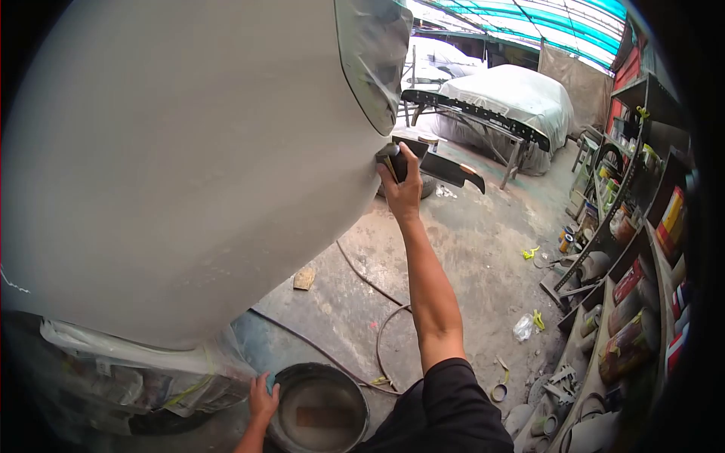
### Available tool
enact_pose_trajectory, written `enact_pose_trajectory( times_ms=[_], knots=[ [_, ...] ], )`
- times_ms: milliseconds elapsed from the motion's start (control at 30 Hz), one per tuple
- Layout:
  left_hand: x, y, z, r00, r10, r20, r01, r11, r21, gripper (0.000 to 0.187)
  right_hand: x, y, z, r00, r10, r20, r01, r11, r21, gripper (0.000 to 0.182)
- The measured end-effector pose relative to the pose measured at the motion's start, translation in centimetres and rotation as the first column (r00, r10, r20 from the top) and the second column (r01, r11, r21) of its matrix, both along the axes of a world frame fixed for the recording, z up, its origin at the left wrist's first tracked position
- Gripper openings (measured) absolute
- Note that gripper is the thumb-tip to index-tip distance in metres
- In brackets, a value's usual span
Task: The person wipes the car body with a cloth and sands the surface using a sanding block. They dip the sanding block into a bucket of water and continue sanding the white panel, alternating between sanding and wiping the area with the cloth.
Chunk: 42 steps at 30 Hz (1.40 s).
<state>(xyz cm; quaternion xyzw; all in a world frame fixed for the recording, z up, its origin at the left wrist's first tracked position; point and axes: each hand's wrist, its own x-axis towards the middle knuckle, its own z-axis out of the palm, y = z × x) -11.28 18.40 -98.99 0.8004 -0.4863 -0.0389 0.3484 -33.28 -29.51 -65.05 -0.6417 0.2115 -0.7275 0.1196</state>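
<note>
A large grey-primed car panel [189,151] fills the upper left, with some faint streaks on its surface. My right hand [405,185] reaches up to the panel's right edge, fingers and thumb closed round a small dark sanding block [388,154]. The block is up against the edge, just below a plastic-covered window [370,68]. Low in the view, my left hand [262,404] is closed on a small blue-green sponge [271,383], at the left rim of a black bucket [361,400]. Water stands in the bucket, and a brownish rectangular piece [325,417] shows in it.
A hose [355,272] winds over the concrete floor. A yellowish block [303,278] lies near the panel. Shelves of paint cans [630,340] line the right side. Farther back, a long black trim part [476,113] rests on a stand before a covered car [521,90].
</note>
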Motion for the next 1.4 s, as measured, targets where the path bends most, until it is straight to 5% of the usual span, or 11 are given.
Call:
enact_pose_trajectory(
  times_ms=[167,333,467,633,767,867,933,1033,1133,1233,1400],
  knots=[
    [0.5,-0.2,-1.2,1.0,-0.022,-0.003,0.021,1.0,-0.017,0.047,1.6,4.0,5.6,0.984,-0.128,-0.126,0.087,0.954,-0.286,0.062],
    [0.2,0.0,-0.1,1.0,0.005,-0.014,-0.005,1.0,0.012,0.046,0.0,1.7,1.6,0.999,-0.029,-0.026,0.027,0.997,-0.073,0.06],
    [0.7,-0.1,-1.2,1.0,0.013,0.02,-0.013,1.0,-0.006,0.046,1.8,2.3,3.4,0.993,-0.103,-0.049,0.095,0.984,-0.153,0.061],
    [-0.2,0.1,1.0,1.0,-0.018,-0.007,0.018,1.0,-0.005,0.045,2.4,4.3,5.8,0.961,-0.249,-0.121,0.167,0.871,-0.462,0.063],
    [-0.6,0.5,1.2,0.998,0.016,-0.058,-0.015,1.0,0.01,0.044,3.2,4.5,3.2,0.985,-0.142,0.093,0.147,0.988,-0.047,0.054],
    [-0.5,0.2,0.9,0.999,0.018,-0.043,-0.018,1.0,-0.001,0.045,8.7,12.0,3.3,0.973,-0.23,-0.029,0.222,0.962,-0.16,0.054],
    [-0.1,0.1,0.7,1.0,0.022,-0.016,-0.022,1.0,0.013,0.046,14.5,19.2,2.4,0.925,-0.377,-0.046,0.302,0.802,-0.515,0.048],
    [-0.8,0.0,0.3,0.999,0.029,-0.017,-0.028,0.999,0.046,0.047,16.9,27.7,3.8,0.941,-0.171,-0.292,-0.016,0.84,-0.543,0.052],
    [-0.1,0.7,0.4,1.0,0.016,-0.022,-0.016,0.999,0.034,0.047,14.3,20.8,3.0,0.922,-0.267,-0.282,0.034,0.78,-0.625,0.054],
    [-0.6,0.2,0.2,0.999,0.041,-0.027,-0.041,0.999,0.004,0.047,9.9,13.9,2.8,0.959,-0.266,-0.094,0.192,0.861,-0.47,0.071],
    [-0.5,0.1,0.3,0.998,0.058,-0.037,-0.058,0.998,0.013,0.047,15.3,21.7,4.2,0.954,-0.256,-0.155,0.101,0.761,-0.641,0.054]
  ],
)
